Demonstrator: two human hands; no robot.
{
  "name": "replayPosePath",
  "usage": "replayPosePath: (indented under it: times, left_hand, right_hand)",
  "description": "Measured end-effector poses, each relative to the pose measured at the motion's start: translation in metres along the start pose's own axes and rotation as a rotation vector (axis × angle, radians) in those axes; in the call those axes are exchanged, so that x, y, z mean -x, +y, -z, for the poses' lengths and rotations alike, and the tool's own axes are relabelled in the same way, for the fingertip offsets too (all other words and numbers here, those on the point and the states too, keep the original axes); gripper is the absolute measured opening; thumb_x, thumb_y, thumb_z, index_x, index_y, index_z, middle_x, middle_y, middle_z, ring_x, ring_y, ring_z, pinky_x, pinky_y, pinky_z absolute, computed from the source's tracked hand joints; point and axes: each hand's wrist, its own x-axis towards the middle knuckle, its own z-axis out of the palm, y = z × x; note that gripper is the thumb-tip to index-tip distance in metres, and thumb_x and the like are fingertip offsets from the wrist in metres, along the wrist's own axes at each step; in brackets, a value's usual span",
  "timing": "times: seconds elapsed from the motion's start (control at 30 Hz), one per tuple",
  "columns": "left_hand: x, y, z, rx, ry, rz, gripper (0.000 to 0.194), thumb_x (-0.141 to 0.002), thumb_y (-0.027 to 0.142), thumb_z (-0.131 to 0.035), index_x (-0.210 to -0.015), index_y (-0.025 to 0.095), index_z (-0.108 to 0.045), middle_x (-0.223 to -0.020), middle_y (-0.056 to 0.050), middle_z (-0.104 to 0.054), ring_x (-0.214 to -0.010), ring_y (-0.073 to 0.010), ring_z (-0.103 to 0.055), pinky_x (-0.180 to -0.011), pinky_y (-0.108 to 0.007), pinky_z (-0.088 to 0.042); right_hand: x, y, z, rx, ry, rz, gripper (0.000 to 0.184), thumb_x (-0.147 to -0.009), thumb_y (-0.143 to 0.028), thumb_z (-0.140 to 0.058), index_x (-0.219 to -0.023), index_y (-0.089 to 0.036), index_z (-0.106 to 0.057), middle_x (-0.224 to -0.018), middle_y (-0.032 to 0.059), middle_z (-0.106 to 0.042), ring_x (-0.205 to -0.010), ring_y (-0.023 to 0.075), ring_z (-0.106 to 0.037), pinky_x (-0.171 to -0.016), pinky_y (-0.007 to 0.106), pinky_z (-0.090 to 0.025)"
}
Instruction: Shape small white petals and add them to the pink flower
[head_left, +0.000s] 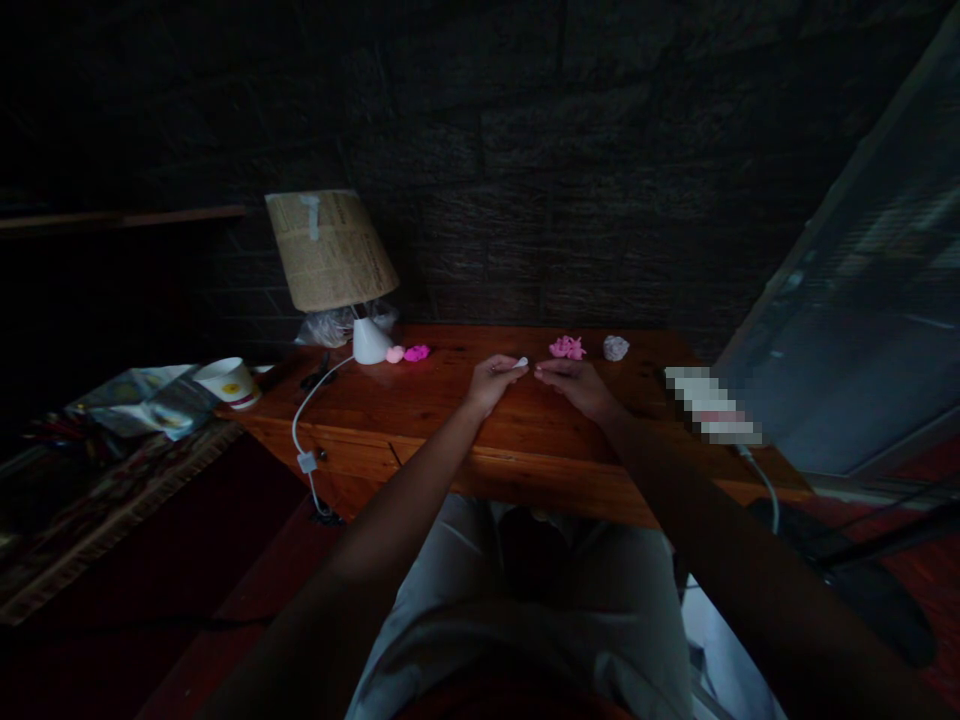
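My left hand (495, 378) hovers over the middle of the wooden table (450, 440), fingers pinched on a small white piece (520, 363). My right hand (574, 382) is just to its right, fingers curled and nearly touching the same piece. Behind the hands lie a pink crumpled lump (566, 347) and a whitish lump (616, 347). Two more small lumps, pale pink (394, 353) and magenta (417, 352), rest by the lamp base.
A table lamp (330, 250) with a paper shade stands at the back left, its white cord (304, 430) hanging over the table's front edge. A paper cup (229, 381) sits at the left corner beside magazines (146, 398). A dark brick wall is behind.
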Motion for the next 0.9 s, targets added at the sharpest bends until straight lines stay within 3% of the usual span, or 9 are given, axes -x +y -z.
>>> replayPosePath:
  times: [0.3, 0.53, 0.9]
  left_hand:
    - [-0.0011, -0.0020, 0.0000, -0.009, -0.004, -0.005, 0.035, -0.048, 0.034, -0.089, -0.069, 0.017, -0.066, -0.070, 0.000, -0.068, -0.065, -0.0112, -0.057, -0.067, -0.026, -0.043]
    - [-0.0022, -0.0039, 0.0010, -0.014, -0.015, -0.011, 0.036, -0.048, 0.036, -0.089, -0.069, 0.017, -0.067, -0.070, 0.001, -0.067, -0.066, -0.0109, -0.057, -0.068, -0.026, -0.043]
    - [-0.0001, -0.0005, 0.0001, -0.020, -0.021, -0.015, 0.038, -0.047, 0.038, -0.090, -0.069, 0.017, -0.067, -0.070, 0.000, -0.069, -0.065, -0.0111, -0.058, -0.066, -0.025, -0.043]
  right_hand:
    - [0.0025, -0.0046, 0.0005, 0.048, -0.020, 0.028, 0.038, -0.069, -0.055, -0.075, -0.080, -0.019, -0.076, -0.066, -0.0008, -0.065, -0.058, 0.0124, -0.050, -0.058, 0.028, -0.038]
    - [0.0018, -0.0057, 0.0000, 0.046, -0.086, 0.090, 0.038, -0.065, -0.057, -0.077, -0.074, -0.020, -0.073, -0.076, 0.0016, -0.070, -0.070, 0.0158, -0.057, -0.069, 0.031, -0.043]
    - [-0.0012, -0.0005, 0.0001, 0.043, -0.134, 0.102, 0.037, -0.072, -0.057, -0.073, -0.070, -0.020, -0.070, -0.069, 0.0017, -0.068, -0.066, 0.0152, -0.057, -0.068, 0.031, -0.046]
